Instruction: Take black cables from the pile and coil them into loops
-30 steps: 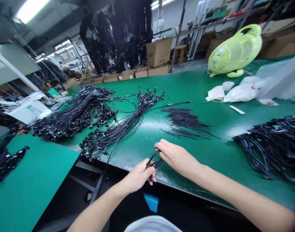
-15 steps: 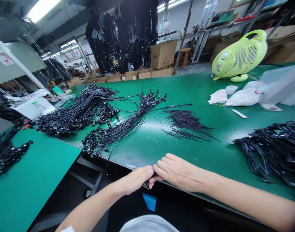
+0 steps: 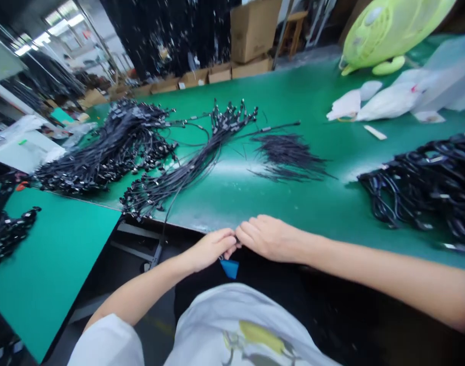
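My left hand point(image 3: 211, 247) and my right hand point(image 3: 266, 236) meet fingertip to fingertip at the near edge of the green table point(image 3: 312, 203). Both are closed in a pinch on a thin black cable point(image 3: 236, 239), of which only a small dark bit shows between the fingers. A bundle of black cables with connectors point(image 3: 186, 162) lies ahead on the left. Further right is a fan of thin black ties point(image 3: 286, 155).
A larger heap of black cables point(image 3: 103, 147) lies at the far left, another pile point(image 3: 427, 178) at the right. White plastic bags point(image 3: 381, 99) and a yellow-green fan point(image 3: 393, 25) stand at the back right. A second green table point(image 3: 45, 254) is lower left. Cardboard boxes point(image 3: 253, 28) stand behind.
My hands have drawn back from above the table to its near edge and closed together, hiding the cable loop that showed before. The camera has tilted down, so my shirt shows.
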The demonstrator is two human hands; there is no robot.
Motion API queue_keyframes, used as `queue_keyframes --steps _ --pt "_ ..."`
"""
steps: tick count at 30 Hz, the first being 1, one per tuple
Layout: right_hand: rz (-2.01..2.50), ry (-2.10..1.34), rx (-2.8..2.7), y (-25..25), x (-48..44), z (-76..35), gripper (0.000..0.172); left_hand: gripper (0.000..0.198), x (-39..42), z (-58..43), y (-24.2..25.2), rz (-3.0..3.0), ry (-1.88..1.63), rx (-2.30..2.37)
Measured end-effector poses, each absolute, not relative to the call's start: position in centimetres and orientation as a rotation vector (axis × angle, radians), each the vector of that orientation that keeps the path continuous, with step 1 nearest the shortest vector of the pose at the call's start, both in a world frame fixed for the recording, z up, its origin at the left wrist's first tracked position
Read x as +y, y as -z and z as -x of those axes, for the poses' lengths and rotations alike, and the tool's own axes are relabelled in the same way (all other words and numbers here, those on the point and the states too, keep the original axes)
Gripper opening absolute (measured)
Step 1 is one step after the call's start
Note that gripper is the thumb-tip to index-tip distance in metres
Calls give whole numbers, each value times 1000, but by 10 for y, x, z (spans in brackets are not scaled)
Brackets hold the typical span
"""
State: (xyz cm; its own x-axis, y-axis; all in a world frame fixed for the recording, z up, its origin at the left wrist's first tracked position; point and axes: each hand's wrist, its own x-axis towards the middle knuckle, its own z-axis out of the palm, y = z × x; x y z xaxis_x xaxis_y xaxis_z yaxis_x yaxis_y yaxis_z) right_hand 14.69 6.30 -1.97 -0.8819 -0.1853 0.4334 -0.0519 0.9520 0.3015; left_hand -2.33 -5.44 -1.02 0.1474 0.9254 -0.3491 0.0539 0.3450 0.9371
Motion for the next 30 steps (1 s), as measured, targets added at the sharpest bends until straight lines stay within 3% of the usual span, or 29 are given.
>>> queue_keyframes --steps 13,16,19,21,23,27,30 --pt "-146 376 -2714 27 59 -149 25 29 -51 30 6 -1245 -484 1322" --pt "-138 309 -2763 17 74 -149 25 32 -43 28 9 -1210 -567 1351" --pt "77 -17 -2720 0 94 -154 24 34 -38 26 16 -1057 -868 1328" --pt "329 -351 -2580 -8 102 -159 50 34 -38 25 19 -976 -1013 1319" --pt "524 -730 -2407 -9 103 -162 59 33 -37 24 18 -984 -1059 1354" --pt "709 -1350 -2080 2 88 -153 47 32 -37 19 14 -1208 -1002 1548" --pt "753 -1365 -1989 9 77 -139 44 32 -36 14 14 -1267 -988 1598"
